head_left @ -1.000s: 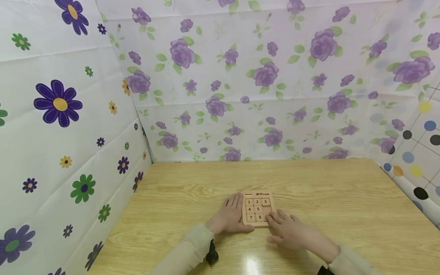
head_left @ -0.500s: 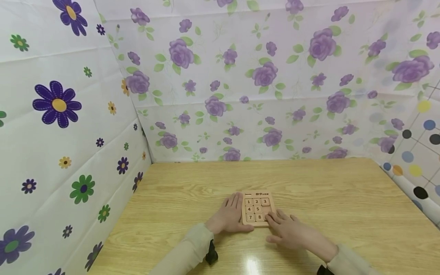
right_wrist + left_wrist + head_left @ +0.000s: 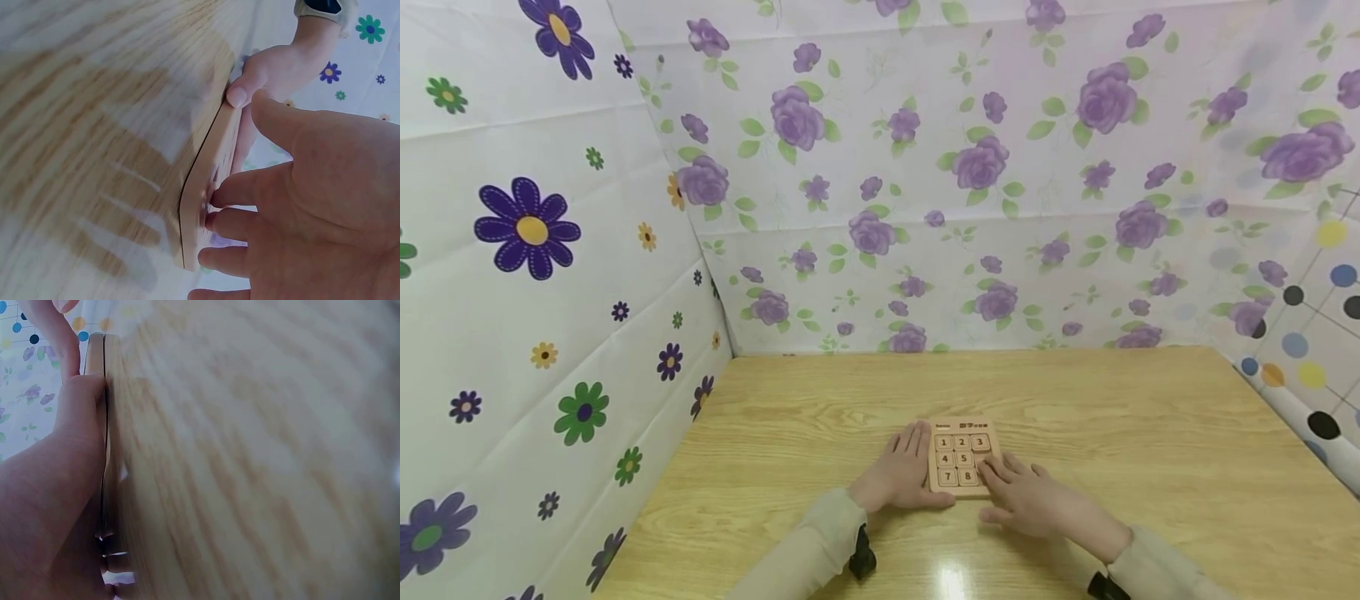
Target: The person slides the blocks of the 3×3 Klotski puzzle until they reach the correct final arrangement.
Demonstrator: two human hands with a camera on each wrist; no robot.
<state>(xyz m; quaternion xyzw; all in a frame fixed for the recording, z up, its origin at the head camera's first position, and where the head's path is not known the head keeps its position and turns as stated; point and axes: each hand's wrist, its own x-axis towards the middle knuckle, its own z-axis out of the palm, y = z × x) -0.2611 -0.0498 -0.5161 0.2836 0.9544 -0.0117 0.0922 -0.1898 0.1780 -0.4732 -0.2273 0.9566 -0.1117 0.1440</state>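
A small wooden number sliding puzzle (image 3: 961, 450) lies flat on the table, with tiles 1 to 8 showing in the head view. My left hand (image 3: 904, 471) rests flat against its left side, fingers straight, thumb along the near edge. My right hand (image 3: 1026, 496) lies at the puzzle's lower right, its straight fingertips pressing on the right-hand tiles. The right wrist view shows the puzzle (image 3: 203, 187) edge-on, with the right fingers (image 3: 247, 197) on its face and the left thumb (image 3: 240, 94) at its far corner. The left wrist view shows the puzzle's edge (image 3: 97, 359) beside my left hand (image 3: 56, 481).
The light wooden table (image 3: 1090, 408) stretches around the puzzle. Flower-printed cloth walls (image 3: 925, 183) close it in at the back and left, and a dotted cloth (image 3: 1311, 367) stands at the right. A black wrist camera (image 3: 861, 557) sits on the left sleeve.
The right hand's fingertips have slid slightly farther up the puzzle's right side. The left hand and the puzzle have stayed put.
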